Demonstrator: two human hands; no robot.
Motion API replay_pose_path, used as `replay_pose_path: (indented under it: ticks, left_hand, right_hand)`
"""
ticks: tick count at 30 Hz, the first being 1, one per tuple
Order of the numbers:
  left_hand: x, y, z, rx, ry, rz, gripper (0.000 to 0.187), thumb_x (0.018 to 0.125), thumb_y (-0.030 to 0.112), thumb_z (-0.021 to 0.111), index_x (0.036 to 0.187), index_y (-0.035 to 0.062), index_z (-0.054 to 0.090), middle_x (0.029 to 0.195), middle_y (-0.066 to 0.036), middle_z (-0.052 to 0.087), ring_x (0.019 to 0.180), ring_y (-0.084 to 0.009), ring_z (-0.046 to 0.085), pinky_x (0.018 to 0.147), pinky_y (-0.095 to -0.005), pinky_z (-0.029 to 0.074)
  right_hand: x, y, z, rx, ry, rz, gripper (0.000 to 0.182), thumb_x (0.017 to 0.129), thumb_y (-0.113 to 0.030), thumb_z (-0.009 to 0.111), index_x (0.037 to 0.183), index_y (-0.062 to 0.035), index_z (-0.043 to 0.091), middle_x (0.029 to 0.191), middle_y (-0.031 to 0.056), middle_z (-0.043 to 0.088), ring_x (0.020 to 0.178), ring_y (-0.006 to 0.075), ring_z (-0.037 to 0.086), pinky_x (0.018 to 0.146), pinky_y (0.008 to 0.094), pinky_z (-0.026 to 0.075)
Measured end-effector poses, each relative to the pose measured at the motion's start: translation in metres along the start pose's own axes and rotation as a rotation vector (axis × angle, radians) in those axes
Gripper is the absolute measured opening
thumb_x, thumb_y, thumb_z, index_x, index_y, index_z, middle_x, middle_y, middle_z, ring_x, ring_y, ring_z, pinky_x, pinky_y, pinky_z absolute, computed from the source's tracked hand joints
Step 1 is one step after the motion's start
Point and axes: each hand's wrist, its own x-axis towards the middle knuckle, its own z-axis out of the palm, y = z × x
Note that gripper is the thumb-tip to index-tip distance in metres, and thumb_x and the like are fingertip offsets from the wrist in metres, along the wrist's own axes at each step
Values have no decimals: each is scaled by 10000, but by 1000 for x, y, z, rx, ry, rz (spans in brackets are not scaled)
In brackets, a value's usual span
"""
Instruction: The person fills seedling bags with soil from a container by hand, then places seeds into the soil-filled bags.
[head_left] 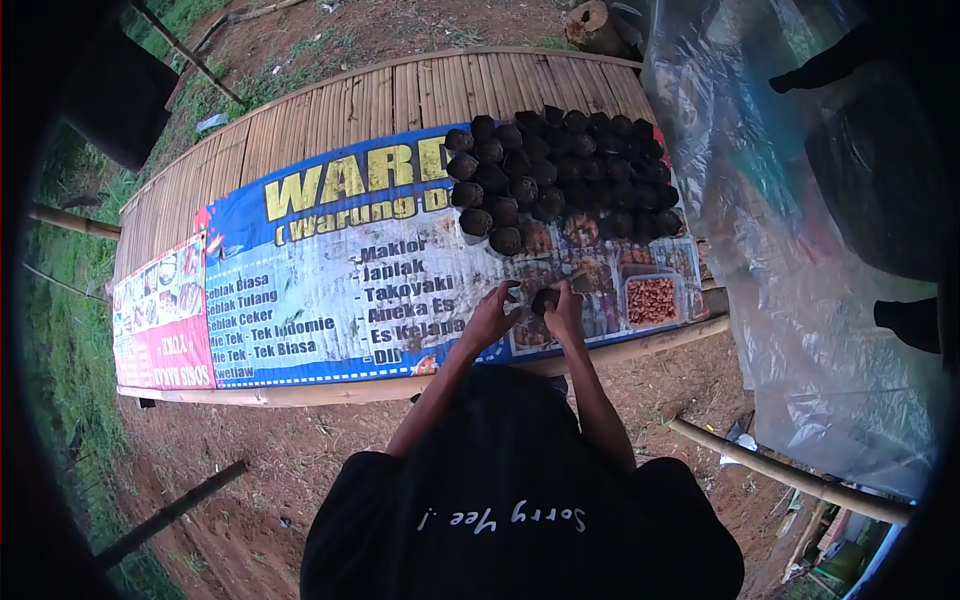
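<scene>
My right hand [566,308] is closed on a small black seedling bag [544,300] above the near side of the banner. Just left of the bag, my left hand [494,314] has its fingers curved and apart, with nothing visible in them. Beyond both hands, many similar black seedling bags [523,188] stand upright in close rows; dark soil shows in the nearer ones. A clear container of reddish-brown seeds or nuts [651,300] sits to the right of my right hand. A thin stick-like shape [577,274] shows by my right fingertips, too small to identify.
A printed banner [300,290] covers much of the bamboo-slat table [340,107]. Clear plastic sheeting [790,300] hangs along the right side. A bamboo pole [790,470] crosses the lower right, and another pole [170,515] lies lower left. A log [590,24] lies behind the table.
</scene>
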Motion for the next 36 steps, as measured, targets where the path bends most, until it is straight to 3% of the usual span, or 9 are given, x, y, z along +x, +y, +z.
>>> replay_pose_path:
  ticks: [8,10,13,17,21,25,31,34,36]
  left_hand:
    - [3,-4,5,-6,-24,-3,550,785,132,661,1275,77,417,1071,-239,592,988,-390,591,832,-442,482]
    - [5,-9,9,38,62,127,522,808,161,664,1276,92,443,1013,-162,633,700,-260,594,686,-369,486]
    - [6,-9,8,20,50,104,501,819,168,660,1270,92,456,1002,-162,636,702,-267,599,687,-371,489]
    - [10,0,10,24,89,121,443,841,190,648,1236,84,479,951,-172,653,707,-282,627,674,-386,493]
    - [12,13,13,41,118,51,317,875,267,618,1076,28,563,810,-215,660,727,-351,654,653,-421,497]
    - [14,20,17,172,66,-57,339,877,314,610,946,-17,602,742,-246,643,749,-397,650,652,-449,500]
    - [13,20,21,203,80,-11,310,864,305,606,919,1,573,744,-268,633,744,-445,628,662,-506,507]
    - [10,22,19,200,63,-8,275,855,263,602,933,2,563,759,-279,628,744,-453,621,664,-516,502]
    - [11,13,21,205,67,32,250,855,232,586,948,2,556,772,-285,623,747,-456,618,666,-525,496]
  right_hand:
    - [0,-6,6,-38,52,-39,406,727,-14,602,1106,-52,459,1004,283,541,978,458,521,833,506,413]
    - [1,-4,11,-95,133,-118,401,730,-11,604,1103,-46,461,973,287,557,929,470,561,782,503,457]
    - [9,5,8,5,51,4,407,719,-7,606,1098,-51,464,996,252,556,980,434,523,841,494,424]
    - [5,7,-15,240,-58,2,284,767,-87,680,1014,-43,548,934,195,632,877,347,623,757,413,490]
    - [7,15,-31,444,-32,70,256,827,-237,682,953,-31,597,870,158,659,839,258,655,696,367,510]
    - [1,16,-46,175,38,-35,307,873,-315,623,971,-28,583,817,168,650,805,283,658,668,380,506]
    - [-13,7,-50,24,16,-203,373,910,-380,550,961,-11,548,786,246,623,800,436,611,661,492,479]
    - [-13,5,-46,-93,62,-317,355,943,-351,488,937,0,538,823,268,619,839,460,587,674,524,464]
    - [-13,3,-48,-83,17,-343,248,941,-225,482,900,9,551,793,256,623,791,439,601,673,508,472]
